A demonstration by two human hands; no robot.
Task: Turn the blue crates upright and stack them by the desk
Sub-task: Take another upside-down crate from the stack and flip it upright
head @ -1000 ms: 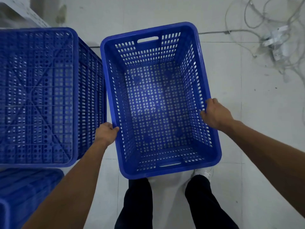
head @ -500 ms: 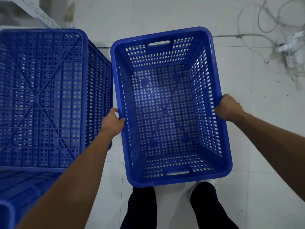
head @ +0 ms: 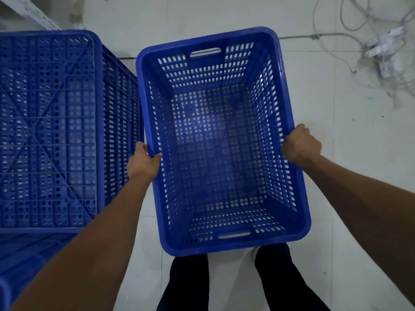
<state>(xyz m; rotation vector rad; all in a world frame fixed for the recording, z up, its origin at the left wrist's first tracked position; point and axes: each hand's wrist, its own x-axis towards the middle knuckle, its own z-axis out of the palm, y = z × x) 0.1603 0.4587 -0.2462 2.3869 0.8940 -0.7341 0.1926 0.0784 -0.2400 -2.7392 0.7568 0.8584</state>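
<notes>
An upright blue perforated crate [head: 289,122] fills the middle of the head view, its open top facing me. My left hand [head: 142,162] grips its left long rim and my right hand [head: 301,143] grips its right long rim. The crate is held above the white tiled floor, in front of my legs. To its left stands an upside-down blue crate [head: 47,131], its ribbed bottom facing up. A further blue crate [head: 20,261] shows at the lower left, partly cut off by the frame edge.
A tangle of white cables and a power strip [head: 381,48] lies on the floor at the upper right. A pale perforated metal shelf or desk edge [head: 27,12] shows at the top left. My dark trouser legs [head: 280,281] are below the crate.
The held crate sits a little further right and lower in view than a second ago. Both hands keep their grip on the long rims.
</notes>
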